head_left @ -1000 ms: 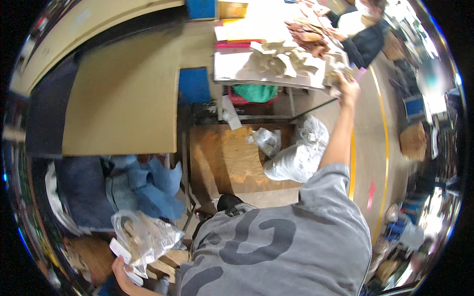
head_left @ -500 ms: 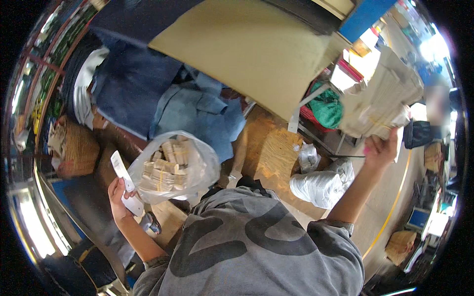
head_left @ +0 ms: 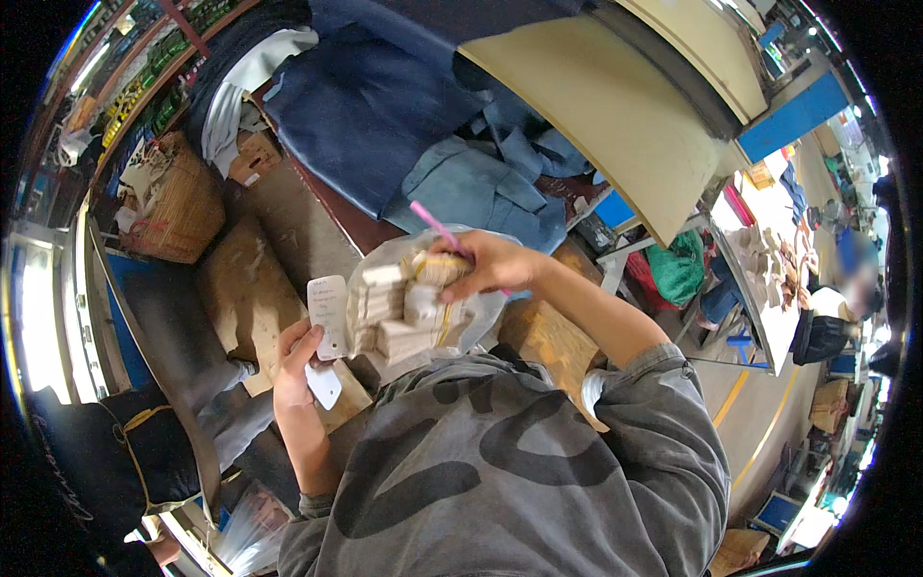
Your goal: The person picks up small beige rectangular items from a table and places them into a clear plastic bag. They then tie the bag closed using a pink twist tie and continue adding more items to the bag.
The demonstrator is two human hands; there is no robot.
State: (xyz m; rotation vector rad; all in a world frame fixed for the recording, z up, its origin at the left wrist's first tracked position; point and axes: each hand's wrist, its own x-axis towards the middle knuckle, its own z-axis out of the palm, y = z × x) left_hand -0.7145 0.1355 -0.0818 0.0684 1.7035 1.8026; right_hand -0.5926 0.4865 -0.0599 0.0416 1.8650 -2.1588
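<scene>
My left hand [head_left: 300, 351] pinches two white cards [head_left: 328, 313] with rounded ends and small holes; the upper one bears handwriting. Right beside them is a clear plastic bag [head_left: 486, 332], its mouth open, filled with several banded bundles of beige fabric pieces [head_left: 380, 308]. Over the bag reaches my right hand [head_left: 495, 264], its fingers closed round a slim pink pen [head_left: 433, 223]. The same fingers rest on a bundle with a yellow band [head_left: 437, 272]; whether they grip it too I cannot tell.
Dark blue cloth [head_left: 370, 106] and lighter blue pieces [head_left: 466, 188] lie beyond the bag, beside a beige tabletop [head_left: 586, 106]. A woven basket [head_left: 178, 197] stands at left. At right are a green bag [head_left: 676, 269] and a table with beige pieces [head_left: 769, 260].
My right hand has come from the far right in to the bundles in the bag. My left hand with the cards has moved rightward in view. The surroundings have shifted right as the view turned.
</scene>
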